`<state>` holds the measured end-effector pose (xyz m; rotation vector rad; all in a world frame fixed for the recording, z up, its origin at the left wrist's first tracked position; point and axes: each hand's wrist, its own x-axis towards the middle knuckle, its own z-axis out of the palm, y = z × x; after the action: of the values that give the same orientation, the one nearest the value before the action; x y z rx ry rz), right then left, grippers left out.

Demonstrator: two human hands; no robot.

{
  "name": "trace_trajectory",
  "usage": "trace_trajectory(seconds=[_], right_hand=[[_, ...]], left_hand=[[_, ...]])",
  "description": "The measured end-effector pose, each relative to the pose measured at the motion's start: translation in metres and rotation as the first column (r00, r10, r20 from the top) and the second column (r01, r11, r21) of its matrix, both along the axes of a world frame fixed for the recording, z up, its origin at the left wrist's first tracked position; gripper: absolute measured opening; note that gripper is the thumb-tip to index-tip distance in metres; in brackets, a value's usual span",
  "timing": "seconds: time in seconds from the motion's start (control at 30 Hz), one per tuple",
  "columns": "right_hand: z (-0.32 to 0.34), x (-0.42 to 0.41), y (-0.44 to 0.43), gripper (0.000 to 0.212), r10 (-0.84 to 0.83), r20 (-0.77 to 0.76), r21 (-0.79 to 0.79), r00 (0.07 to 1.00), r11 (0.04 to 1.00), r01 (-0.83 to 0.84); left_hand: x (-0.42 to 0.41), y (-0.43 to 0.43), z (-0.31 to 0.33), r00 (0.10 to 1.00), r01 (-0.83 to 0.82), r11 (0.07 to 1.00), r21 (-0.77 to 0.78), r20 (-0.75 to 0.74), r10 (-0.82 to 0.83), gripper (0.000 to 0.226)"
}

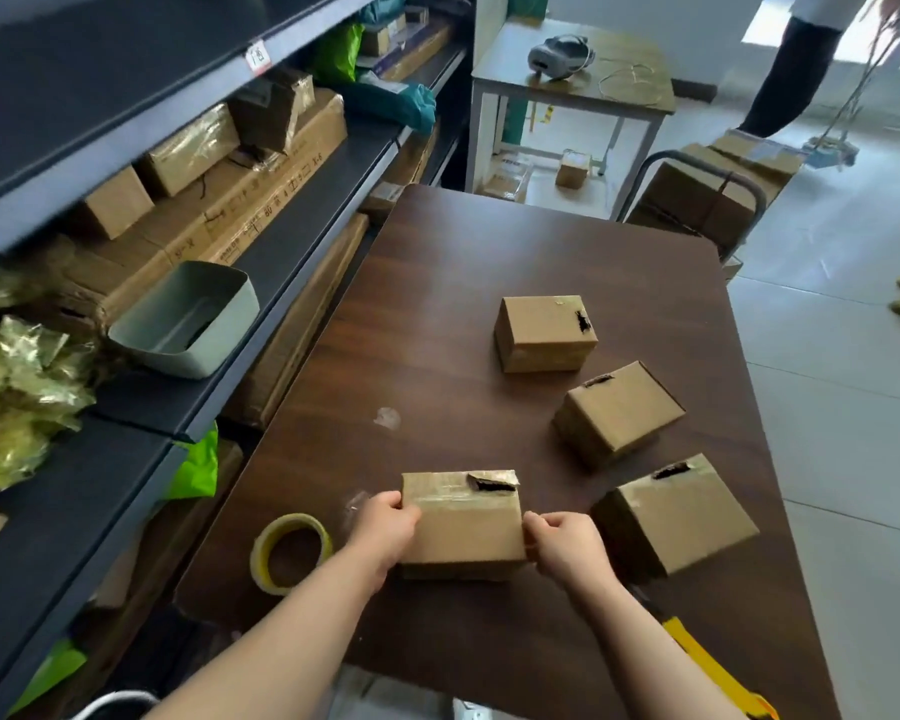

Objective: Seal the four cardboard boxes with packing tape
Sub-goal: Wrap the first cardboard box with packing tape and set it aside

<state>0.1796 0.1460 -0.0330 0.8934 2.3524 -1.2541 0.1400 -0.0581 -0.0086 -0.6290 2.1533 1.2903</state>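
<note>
Several small cardboard boxes stand on a dark wooden table point(463, 283). The nearest box point(463, 522) carries clear tape across its top and a torn dark slot near its far edge. My left hand point(385, 527) grips its left side and my right hand point(562, 543) grips its right side. A second box point(676, 517) sits just right of it, a third box point(619, 407) is beyond that, and a fourth box point(544, 332) lies farthest. A roll of clear packing tape point(289, 550) lies flat to the left of my left hand.
A yellow utility knife point(718, 672) lies under my right forearm at the table's near right edge. Dark shelving point(281, 241) with cartons and a grey bin point(188, 319) lines the left. A trolley of boxes point(707, 194) and a standing person point(796, 70) are beyond the table.
</note>
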Motion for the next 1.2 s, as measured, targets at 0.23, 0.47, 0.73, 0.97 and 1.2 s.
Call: trace_trajectory(seconds=[0.23,0.47,0.73,0.97,1.2], right_hand=[[-0.018,0.033,-0.009,0.038,-0.126,0.087,-0.134,0.988,0.981,0.137],[-0.009,0.016,-0.009,0.038,-0.203,-0.11,-0.162,0.973,0.97,0.184],[-0.036,-0.001,-0.016,0.03,-0.365,0.043,-0.545,0.93,0.772,0.328],[-0.043,0.007,-0.019,0.03,-0.335,-0.063,-0.517,0.94,0.817,0.257],[-0.042,0.008,-0.012,0.039,-0.196,-0.174,-0.422,0.965,0.9,0.107]], left_hand=[[0.017,-0.009,-0.011,0.987,0.139,0.975,-0.172,-0.056,-0.15,0.05],[0.014,-0.005,-0.014,0.93,0.268,0.906,-0.327,-0.16,-0.332,0.078],[0.017,0.016,-0.025,0.928,0.327,0.933,-0.149,-0.136,-0.347,0.066],[0.014,0.016,-0.032,0.952,0.259,0.958,-0.126,-0.133,-0.275,0.062],[0.002,0.023,-0.025,0.972,0.218,0.968,-0.123,-0.058,-0.227,0.058]])
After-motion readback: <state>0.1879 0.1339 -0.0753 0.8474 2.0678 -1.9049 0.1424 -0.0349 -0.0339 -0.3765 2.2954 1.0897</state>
